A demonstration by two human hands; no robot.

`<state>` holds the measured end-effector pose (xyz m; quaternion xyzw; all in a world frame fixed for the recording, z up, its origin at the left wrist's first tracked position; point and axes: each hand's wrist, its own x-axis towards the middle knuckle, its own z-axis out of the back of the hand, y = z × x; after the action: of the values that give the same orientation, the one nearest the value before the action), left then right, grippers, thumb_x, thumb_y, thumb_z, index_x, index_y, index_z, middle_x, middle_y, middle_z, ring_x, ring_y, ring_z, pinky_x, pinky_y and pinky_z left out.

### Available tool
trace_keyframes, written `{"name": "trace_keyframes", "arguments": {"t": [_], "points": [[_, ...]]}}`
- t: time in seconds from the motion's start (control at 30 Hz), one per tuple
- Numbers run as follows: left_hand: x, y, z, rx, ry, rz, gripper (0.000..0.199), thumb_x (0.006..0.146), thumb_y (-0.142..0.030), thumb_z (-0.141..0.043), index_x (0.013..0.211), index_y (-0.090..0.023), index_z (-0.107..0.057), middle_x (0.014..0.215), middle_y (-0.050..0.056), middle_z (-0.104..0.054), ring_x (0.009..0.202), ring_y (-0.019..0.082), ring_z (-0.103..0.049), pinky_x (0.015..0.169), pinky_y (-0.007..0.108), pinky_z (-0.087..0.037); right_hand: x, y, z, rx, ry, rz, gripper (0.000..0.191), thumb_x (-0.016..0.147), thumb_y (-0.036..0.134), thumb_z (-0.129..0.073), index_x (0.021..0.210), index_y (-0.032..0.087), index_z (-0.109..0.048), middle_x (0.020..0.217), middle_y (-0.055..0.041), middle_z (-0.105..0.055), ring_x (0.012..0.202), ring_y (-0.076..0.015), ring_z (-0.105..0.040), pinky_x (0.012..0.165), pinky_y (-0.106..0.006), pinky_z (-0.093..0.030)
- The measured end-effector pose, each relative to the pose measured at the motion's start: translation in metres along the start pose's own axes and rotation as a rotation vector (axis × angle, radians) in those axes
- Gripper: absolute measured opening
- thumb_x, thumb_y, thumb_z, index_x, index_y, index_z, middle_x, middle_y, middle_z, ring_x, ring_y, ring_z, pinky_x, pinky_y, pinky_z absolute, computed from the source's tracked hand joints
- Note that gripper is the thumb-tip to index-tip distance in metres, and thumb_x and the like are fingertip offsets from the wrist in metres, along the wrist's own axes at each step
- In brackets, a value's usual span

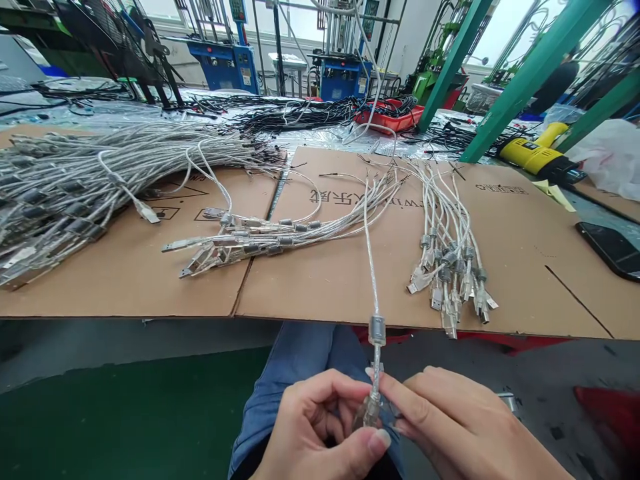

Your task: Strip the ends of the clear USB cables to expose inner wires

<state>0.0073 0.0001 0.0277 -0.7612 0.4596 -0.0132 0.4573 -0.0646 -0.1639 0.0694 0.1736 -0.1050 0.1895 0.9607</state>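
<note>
A clear-jacketed USB cable point(371, 267) runs from the cardboard down to my hands, with a grey ferrite bead point(377, 331) just above my fingers. My left hand point(325, 420) pinches the transparent connector at its end between thumb and fingers. From the other side, my right hand point(450, 413) closes its fingertips on the same connector end; my fingers partly hide it. On the cardboard ahead lie a loose bundle of similar cables point(280, 233) to the left and another bunch point(450, 260) to the right, its connectors hanging toward the near edge.
A large heap of clear cables point(90, 180) covers the left of the cardboard point(320, 293). Black cables point(300, 113) and a red tray point(390, 120) lie behind. Green posts point(455, 67), a yellow tool point(535, 157) and a phone point(613, 247) are at right.
</note>
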Motion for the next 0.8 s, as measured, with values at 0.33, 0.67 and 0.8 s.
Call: {"name": "trace_keyframes", "arguments": {"t": [0.33, 0.67, 0.8], "points": [[0.0005, 0.0011, 0.0022, 0.116, 0.024, -0.058, 0.028, 0.061, -0.028, -0.078, 0.079, -0.014, -0.062, 0.058, -0.002, -0.057, 0.045, 0.001, -0.043, 0.040, 0.009, -0.039, 0.0003, 0.0057, -0.0061, -0.131, -0.122, -0.068, 0.035, 0.097, 0.026, -0.035, 0.109, 0.016, -0.067, 0.059, -0.0052, -0.063, 0.049, -0.0149, -0.059, 0.048, -0.022, -0.049], [-0.0006, 0.0006, 0.0040, 0.131, 0.039, -0.045, 0.030, 0.063, -0.031, -0.076, 0.082, -0.014, -0.060, 0.059, -0.002, -0.059, 0.046, 0.004, -0.051, 0.041, 0.012, -0.045, -0.0016, 0.0084, -0.0058, -0.166, -0.145, -0.083, 0.035, 0.096, 0.032, -0.039, 0.116, 0.020, -0.065, 0.060, -0.0053, -0.061, 0.051, -0.0155, -0.058, 0.049, -0.023, -0.048], [-0.0012, 0.0003, 0.0035, 0.128, 0.016, -0.069, 0.027, 0.062, -0.025, -0.077, 0.079, -0.013, -0.060, 0.061, -0.002, -0.059, 0.047, 0.001, -0.047, 0.043, 0.010, -0.043, 0.0009, 0.0039, -0.0001, -0.092, -0.036, -0.041, 0.039, 0.099, 0.024, -0.030, 0.114, 0.012, -0.064, 0.062, -0.0063, -0.063, 0.052, -0.0150, -0.059, 0.047, -0.023, -0.048]]}}
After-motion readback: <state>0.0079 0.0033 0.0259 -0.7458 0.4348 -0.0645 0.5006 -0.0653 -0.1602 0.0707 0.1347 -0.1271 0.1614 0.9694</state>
